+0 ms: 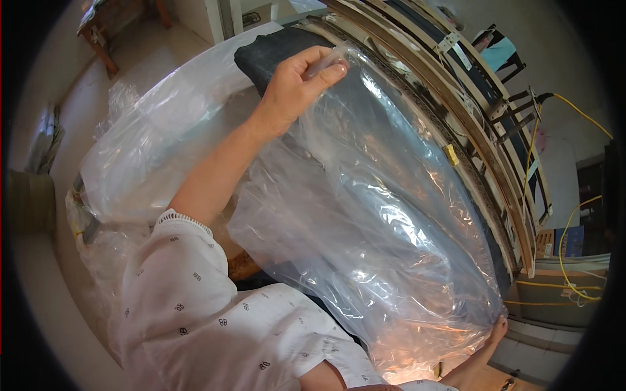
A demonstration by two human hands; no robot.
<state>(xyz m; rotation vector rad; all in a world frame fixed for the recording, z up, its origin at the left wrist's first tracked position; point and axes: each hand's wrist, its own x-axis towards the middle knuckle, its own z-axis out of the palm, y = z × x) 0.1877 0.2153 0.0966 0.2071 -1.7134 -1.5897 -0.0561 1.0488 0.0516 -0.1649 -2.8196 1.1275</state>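
A large clear plastic sheet (385,215) lies creased and shiny across the dark cloth (267,52) in front of me. At the far upper end, my left hand (303,85) is closed, pinching the sheet's edge between thumb and fingers. My right hand (499,330) is at the sheet's lower right corner, closed on the edge there; most of its fingers are hidden. Between the two hands the sheet's far edge runs along the wooden frame (450,111).
More clear plastic (163,124) spreads to the left. Beyond the frame hang yellow cords (580,111) near a metal clamp (521,104). A wooden stool (104,39) stands at the upper left. A blue box (570,241) sits at the right.
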